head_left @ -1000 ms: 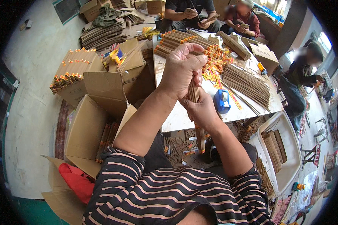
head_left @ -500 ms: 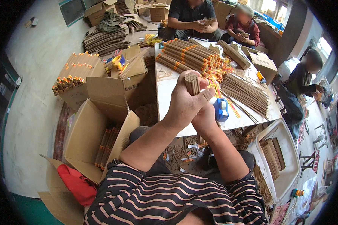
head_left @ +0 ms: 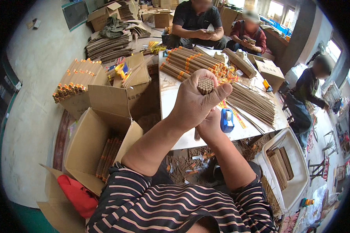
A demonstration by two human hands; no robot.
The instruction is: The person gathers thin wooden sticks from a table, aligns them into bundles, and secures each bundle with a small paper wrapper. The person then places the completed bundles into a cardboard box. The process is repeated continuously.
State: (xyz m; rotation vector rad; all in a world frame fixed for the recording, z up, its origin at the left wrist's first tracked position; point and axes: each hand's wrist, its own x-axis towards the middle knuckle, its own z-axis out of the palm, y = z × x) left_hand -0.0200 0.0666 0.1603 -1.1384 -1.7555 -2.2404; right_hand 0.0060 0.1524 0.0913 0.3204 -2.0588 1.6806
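Observation:
A round bundle of brown incense sticks [head_left: 205, 86] stands on end over the near side of the table, its upper ends facing me. My left hand [head_left: 188, 101] is wrapped around its top, thumb laid across the front. Just below, my right hand [head_left: 210, 123] is closed around the lower part, its fingers mostly hidden by the left hand; a bit of the bundle shows under it. Beside the right hand stands a blue tape dispenser [head_left: 227, 120]. Loose incense sticks [head_left: 254, 105] lie fanned to the right, and banded bundles [head_left: 194, 62] are stacked beyond my hands.
At left, an open cardboard box [head_left: 79, 145] holds several banded bundles; another stack [head_left: 76, 79] sits behind it. A white plastic tub [head_left: 299, 174] with sticks stands at right of the white table [head_left: 171, 132]. Two people sit across the table, a third person [head_left: 309, 89] at far right.
The bundle has tipped so its end faces me more squarely. My left hand has turned with it, its thumb now pointing outward to the right. The right hand stays below.

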